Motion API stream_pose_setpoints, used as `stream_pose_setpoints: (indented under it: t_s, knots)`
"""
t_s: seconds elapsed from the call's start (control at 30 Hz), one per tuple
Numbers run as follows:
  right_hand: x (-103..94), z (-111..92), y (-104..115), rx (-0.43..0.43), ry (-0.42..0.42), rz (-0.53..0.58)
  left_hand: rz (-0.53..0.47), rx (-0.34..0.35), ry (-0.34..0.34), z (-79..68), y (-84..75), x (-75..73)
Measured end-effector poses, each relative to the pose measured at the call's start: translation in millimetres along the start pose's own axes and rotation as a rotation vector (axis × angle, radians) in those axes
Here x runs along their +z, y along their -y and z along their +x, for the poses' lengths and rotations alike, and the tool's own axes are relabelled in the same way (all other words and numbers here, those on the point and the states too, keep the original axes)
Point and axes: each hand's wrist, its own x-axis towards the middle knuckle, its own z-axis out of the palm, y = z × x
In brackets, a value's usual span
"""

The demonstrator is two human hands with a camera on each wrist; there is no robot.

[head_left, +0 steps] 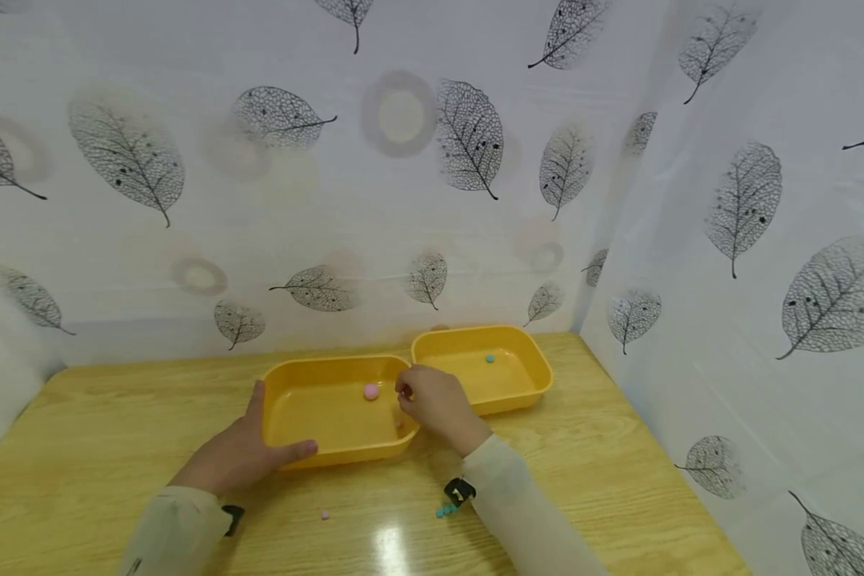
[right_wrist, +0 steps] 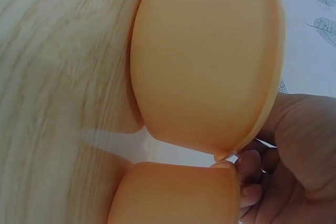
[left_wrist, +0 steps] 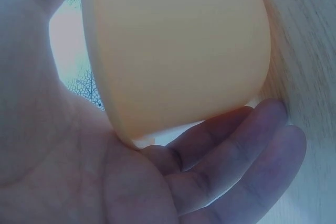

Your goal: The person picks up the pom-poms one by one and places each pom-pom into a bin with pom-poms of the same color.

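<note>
From my remote seat I see a leaf-printed sheet [head_left: 403,200] rising beyond a wood-grain table [head_left: 115,432]. The left tray [head_left: 317,416], yellow, sits between the two hands, against the left fingers and under the right ones. The right tray [head_left: 504,380], also yellow, stands farther off to the right, its near-left corner close to the other's far-right end.

I have the left hand [head_left: 241,452] spread wide at the left tray's near-left corner, thumb against the near side, fingers along the left end. The right hand [head_left: 439,400] reaches over that tray's right end, its fingers curled in and the gap narrow; I cannot tell whether they pinch anything.

A pink ball [head_left: 370,392] lies inside the left tray, just left of the right fingertips. Three teal beads [head_left: 446,510] rest in a row on the near table by the right wrist, and a lone teal bead [head_left: 490,359] lies in the right tray. A small pink bead [head_left: 325,515] sits on the near table, between the forearms.
</note>
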Motion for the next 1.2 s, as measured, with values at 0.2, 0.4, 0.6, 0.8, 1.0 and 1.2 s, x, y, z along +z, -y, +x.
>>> stream_pose_setpoints:
  t_s: [0.2,0.4,0.6,0.8,1.0,1.2]
  knots:
    - [0.8,1,-1,-0.008,0.001,0.002,0.005,-0.006,0.002,0.1,-2.2,-1.1]
    - [1.9,5,0,-0.043,0.018,-0.063,0.018,-0.004,-0.010,1.5,-2.5,-0.7]
    - [2.0,11,-1,-0.020,0.077,-0.119,0.022,-0.001,-0.014,2.8,-2.0,-0.6]
    - [-4.1,9,-1,0.004,0.104,-0.057,0.014,-0.002,-0.008,2.7,0.3,-1.1]
    - [-12.8,-1,-1,0.052,0.061,0.064,0.007,-0.006,-0.034,2.5,4.1,0.7]
    - [-19.0,-17,-1,0.061,0.024,0.127,-0.005,-0.003,-0.036,3.1,3.4,-0.1]
